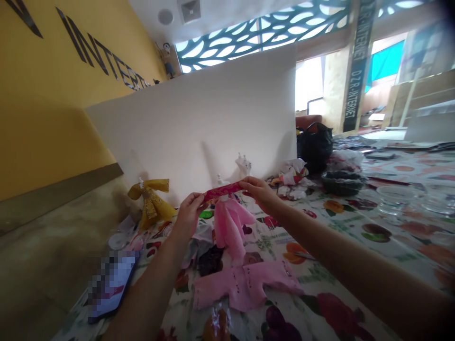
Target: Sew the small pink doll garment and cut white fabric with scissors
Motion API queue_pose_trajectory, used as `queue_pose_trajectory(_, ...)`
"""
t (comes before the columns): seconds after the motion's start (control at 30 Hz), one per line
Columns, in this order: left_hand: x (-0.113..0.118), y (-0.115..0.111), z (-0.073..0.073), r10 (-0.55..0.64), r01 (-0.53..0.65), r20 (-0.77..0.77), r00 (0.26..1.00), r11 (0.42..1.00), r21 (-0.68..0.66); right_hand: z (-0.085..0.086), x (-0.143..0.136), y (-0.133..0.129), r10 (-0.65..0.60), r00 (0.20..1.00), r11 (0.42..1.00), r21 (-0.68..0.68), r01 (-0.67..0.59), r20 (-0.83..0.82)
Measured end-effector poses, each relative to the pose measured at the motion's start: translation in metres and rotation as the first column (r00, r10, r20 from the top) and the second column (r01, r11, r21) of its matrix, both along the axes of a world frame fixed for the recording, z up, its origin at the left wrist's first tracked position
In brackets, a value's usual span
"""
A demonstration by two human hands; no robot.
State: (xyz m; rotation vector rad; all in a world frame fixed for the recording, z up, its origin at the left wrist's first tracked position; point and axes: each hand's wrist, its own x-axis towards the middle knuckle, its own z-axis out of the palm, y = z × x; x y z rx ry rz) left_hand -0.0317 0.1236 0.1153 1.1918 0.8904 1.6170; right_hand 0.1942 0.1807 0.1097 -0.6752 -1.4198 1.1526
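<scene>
Stretched between my two hands is a dark red ribbon [222, 190] with a gold pattern. My left hand [192, 207] pinches its left end, and my right hand [258, 190] pinches the right end. Right behind and below the ribbon stands a small figure in a pink dress [230, 225], its upper part partly covered by the ribbon. A flat pink doll-sized jacket [245, 284], with small dark dots along its edges, lies on the cloth closer to me. Dark crumpled material [209, 260] lies beside the pink dress.
A figure in a mustard-yellow dress [152, 201] stands at left, with a phone [115, 284] below it. A white board [199, 128] rises behind. To the right are a black bag [315, 147], a dark bowl [343, 183] and clear containers [394, 199] on the fruit-print tablecloth [330, 265].
</scene>
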Motion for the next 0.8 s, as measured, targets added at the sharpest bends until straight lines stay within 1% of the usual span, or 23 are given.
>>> queue_pose_trajectory(0.13, 0.002, 0.011, -0.007, -0.029, 0.030, 0.052, 0.998, 0.999, -0.020, -0.003, -0.004, 0.003, 0.029, 0.999, 0.999, -0.021, -0.030, -0.026)
queue_pose_trajectory(0.3, 0.005, 0.021, -0.013, -0.065, 0.070, 0.089, 0.994, 0.996, -0.058, -0.013, -0.013, 0.014, 0.060, 0.997, 0.998, -0.029, -0.062, -0.053)
queue_pose_trajectory(0.5, 0.007, 0.025, -0.016, -0.094, 0.101, 0.089, 0.992, 0.992, -0.076, -0.023, -0.022, 0.023, 0.092, 0.995, 0.995, -0.039, -0.094, -0.044)
queue_pose_trajectory(0.8, 0.015, 0.031, -0.018, -0.112, 0.116, 0.045, 0.993, 0.989, -0.089, -0.026, -0.031, 0.026, 0.100, 0.995, 0.995, -0.029, -0.099, 0.029)
